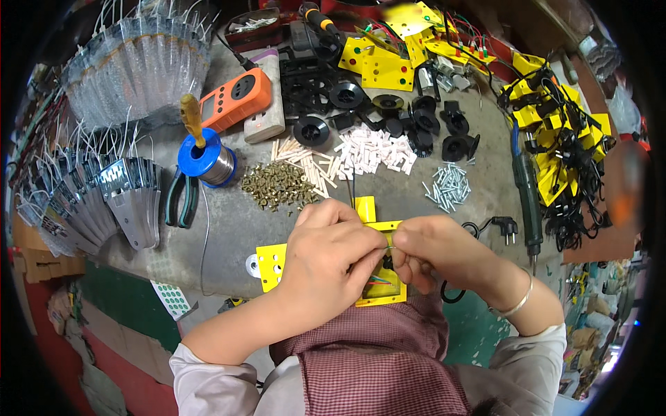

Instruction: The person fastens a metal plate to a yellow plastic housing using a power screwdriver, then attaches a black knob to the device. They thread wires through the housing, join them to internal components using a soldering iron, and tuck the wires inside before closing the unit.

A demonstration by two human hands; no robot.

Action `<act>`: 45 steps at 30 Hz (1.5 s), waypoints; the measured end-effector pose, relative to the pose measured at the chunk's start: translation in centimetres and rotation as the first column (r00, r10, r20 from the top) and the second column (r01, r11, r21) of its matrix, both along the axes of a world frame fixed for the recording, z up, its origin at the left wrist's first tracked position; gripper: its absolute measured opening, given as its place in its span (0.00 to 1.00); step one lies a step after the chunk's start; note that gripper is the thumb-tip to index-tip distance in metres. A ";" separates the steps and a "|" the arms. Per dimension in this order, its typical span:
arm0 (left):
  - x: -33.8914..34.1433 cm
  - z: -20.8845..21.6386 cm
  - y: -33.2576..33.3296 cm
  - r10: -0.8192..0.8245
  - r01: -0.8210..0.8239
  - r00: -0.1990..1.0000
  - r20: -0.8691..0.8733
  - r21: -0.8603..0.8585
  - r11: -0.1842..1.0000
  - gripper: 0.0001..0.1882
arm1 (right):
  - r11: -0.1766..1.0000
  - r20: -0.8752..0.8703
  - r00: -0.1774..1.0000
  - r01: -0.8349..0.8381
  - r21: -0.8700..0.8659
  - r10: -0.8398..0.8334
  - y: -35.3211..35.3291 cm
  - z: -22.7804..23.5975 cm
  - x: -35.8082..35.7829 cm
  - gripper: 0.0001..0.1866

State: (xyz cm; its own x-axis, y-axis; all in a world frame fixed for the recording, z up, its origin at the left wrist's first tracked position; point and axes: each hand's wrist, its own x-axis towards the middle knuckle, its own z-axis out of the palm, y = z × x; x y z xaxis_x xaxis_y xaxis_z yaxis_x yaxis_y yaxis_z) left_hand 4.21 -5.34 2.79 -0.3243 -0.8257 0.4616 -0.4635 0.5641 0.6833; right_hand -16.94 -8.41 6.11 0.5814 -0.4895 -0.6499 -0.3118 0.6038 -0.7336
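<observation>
Over a yellow metal housing point(381, 299) at the table's front edge, my two hands meet fingertip to fingertip. My left hand point(326, 251) is closed in a pinch, its wrist resting across a yellow perforated plate point(269, 261). From the other side my right hand point(437, 248) pinches too, its remaining fingers curled. Between the fingertips shows a short piece of thin wire point(390, 247); most of it is hidden. Red and green wires point(378, 280) run inside the housing, below my left fingers. A yellow tab point(365, 208) of the metalwork stands out beyond my hands.
Ahead lie brass parts point(277, 186), white sleeves point(378, 150) and screws point(447, 187). A solder spool point(208, 161), pliers point(182, 199) and orange meter point(236, 100) are to the left. A green screwdriver-like tool point(528, 201) and wired yellow panels point(555, 173) sit right.
</observation>
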 end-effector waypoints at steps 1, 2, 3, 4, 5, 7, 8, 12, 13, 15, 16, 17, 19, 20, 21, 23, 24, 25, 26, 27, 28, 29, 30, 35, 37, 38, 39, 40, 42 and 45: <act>0.0 -0.2 0.0 0.005 -0.004 0.999 -0.033 0.033 0.999 0.07 | 1.000 -0.003 1.000 -0.003 -0.001 0.003 0.5 0.2 0.2 0.08; 0.0 -0.2 -0.1 0.012 -0.011 0.999 -0.034 0.032 0.999 0.07 | 0.836 -0.174 0.984 -0.077 -0.543 -0.023 1.4 0.5 0.6 0.08; -0.1 -0.3 -0.2 -0.002 0.005 0.999 -0.051 0.068 0.998 0.07 | 0.403 -0.294 0.946 -0.218 -0.889 -0.136 1.9 0.7 0.9 0.08; -0.1 -0.3 -0.3 -0.015 0.022 0.998 -0.068 0.104 0.994 0.07 | -0.048 -0.320 0.935 -0.331 -0.943 -0.154 1.2 -0.2 0.9 0.09; -0.1 -0.4 -0.3 -0.014 0.021 0.998 -0.067 0.102 0.995 0.07 | -0.050 -0.319 0.935 -0.330 -0.943 -0.154 1.1 -0.7 0.8 0.09; -0.2 -0.5 -0.3 -0.009 0.018 0.996 -0.087 0.104 0.994 0.05 | 0.052 -0.289 0.957 -0.288 -0.956 -0.004 1.0 -1.2 0.3 0.08; -0.2 -0.4 -0.3 -0.013 0.022 0.996 -0.088 0.104 0.994 0.05 | 0.053 -0.290 0.957 -0.289 -0.956 -0.008 0.6 -1.1 0.1 0.08; 0.1 -0.3 -0.3 0.004 -0.003 0.999 -0.038 0.031 1.000 0.07 | 0.984 -0.165 0.986 -0.017 -0.177 -0.012 0.2 1.6 1.1 0.05; 0.2 -0.5 -0.3 0.010 -0.006 0.998 -0.062 0.056 0.998 0.07 | 0.904 -0.282 0.959 -0.111 -0.412 -0.010 0.5 2.1 1.5 0.05; 0.2 -0.2 -0.2 0.001 0.002 0.998 -0.055 0.068 0.998 0.08 | 0.492 -0.352 0.935 -0.285 -0.823 -0.048 1.0 0.6 1.3 0.05; 0.2 -0.1 -0.2 -0.009 0.012 0.999 -0.044 0.083 0.996 0.08 | -0.094 -0.380 0.917 -0.391 -0.915 -0.119 1.0 0.1 1.3 0.06; 0.3 -0.2 -0.2 -0.001 0.003 0.999 -0.037 0.077 0.997 0.08 | -0.102 -0.373 0.921 -0.384 -0.918 -0.114 0.7 0.0 1.3 0.06; 0.3 -0.4 0.0 -0.035 0.039 0.998 -0.057 0.072 0.997 0.08 | 0.067 -0.326 0.942 -0.331 -0.941 0.081 0.2 0.0 0.7 0.07; 0.0 -0.3 0.3 -0.042 0.046 0.997 -0.057 0.071 0.996 0.07 | 0.393 -0.296 0.939 -0.342 -0.854 0.176 -0.1 0.7 0.2 0.08; 0.0 -0.2 0.6 -0.039 0.041 0.999 -0.033 0.053 0.998 0.08 | 0.387 -0.285 0.941 -0.334 -0.859 0.181 -0.7 0.7 0.4 0.08; 0.2 0.6 0.5 -0.068 0.067 0.997 0.028 0.035 0.997 0.09 | 0.653 -0.317 0.945 -0.192 -0.732 -0.078 -2.1 0.6 0.6 0.09; 0.5 1.2 0.4 -0.073 0.071 0.997 0.039 0.032 0.997 0.09 | 0.620 -0.247 0.962 -0.125 -0.775 -0.115 -2.8 -0.2 1.0 0.12; 1.0 1.8 0.2 -0.084 0.091 0.994 -0.074 0.108 0.990 0.09 | 0.618 -0.236 0.964 -0.113 -0.778 -0.121 -3.3 -0.6 1.6 0.12; 1.9 2.4 -0.2 -0.095 0.130 0.977 -0.191 0.181 0.975 0.09 | 0.609 -0.225 0.971 -0.128 -0.783 -0.085 -3.6 -0.8 2.4 0.12; 3.4 3.1 -1.0 -0.041 0.066 0.989 -0.142 0.171 0.983 0.08 | 0.602 -0.212 0.976 -0.140 -0.787 -0.050 -3.8 -1.1 3.0 0.13; 4.6 3.2 -2.2 0.054 -0.045 0.996 -0.068 0.136 0.990 0.08 | 0.603 -0.238 0.971 -0.186 -0.776 -0.006 -4.3 -1.4 3.2 0.12; 5.4 3.0 -3.1 0.169 -0.168 0.986 0.000 0.091 0.982 0.08 | 0.606 -0.232 0.973 -0.180 -0.775 -0.008 -4.4 -1.6 3.5 0.12; 5.5 2.5 -4.2 0.174 -0.174 0.985 0.004 0.089 0.981 0.08 | 0.630 -0.196 0.980 -0.164 -0.759 0.019 -4.6 -1.7 3.7 0.11; 3.8 -1.2 -7.5 0.014 -0.012 0.928 0.372 -0.008 1.000 0.06 | 0.949 0.094 0.979 0.200 -0.243 -0.183 -3.7 -0.7 2.1 0.08; 3.2 -2.3 -8.2 -0.016 0.033 0.893 0.450 -0.029 0.999 0.06 | 0.953 0.133 0.973 0.212 -0.216 -0.187 -3.1 -0.7 1.5 0.07; 3.0 -2.7 -8.6 -0.054 0.091 0.848 0.527 -0.046 0.995 0.06 | 0.942 0.156 0.962 0.255 -0.217 -0.224 -2.7 -0.9 1.4 0.06; 3.0 -2.7 -8.9 -0.061 0.102 0.847 0.528 -0.048 0.994 0.06 | 0.930 0.181 0.948 0.296 -0.217 -0.260 -2.4 -0.9 1.3 0.05; 3.1 -2.7 -9.2 -0.088 0.137 0.835 0.542 -0.050 0.989 0.07 | 0.923 0.207 0.929 0.343 -0.173 -0.307 -2.0 -0.8 1.4 0.05; 3.3 -2.6 -9.7 -0.152 0.211 0.827 0.541 -0.049 0.976 0.09 | 0.910 0.236 0.910 0.383 -0.160 -0.342 -1.5 -1.2 1.3 0.04; 3.2 -1.2 -8.7 -0.088 0.123 0.928 0.361 -0.074 0.990 0.09 | 0.893 0.288 0.882 0.425 -0.150 -0.372 -1.1 -1.5 0.9 0.04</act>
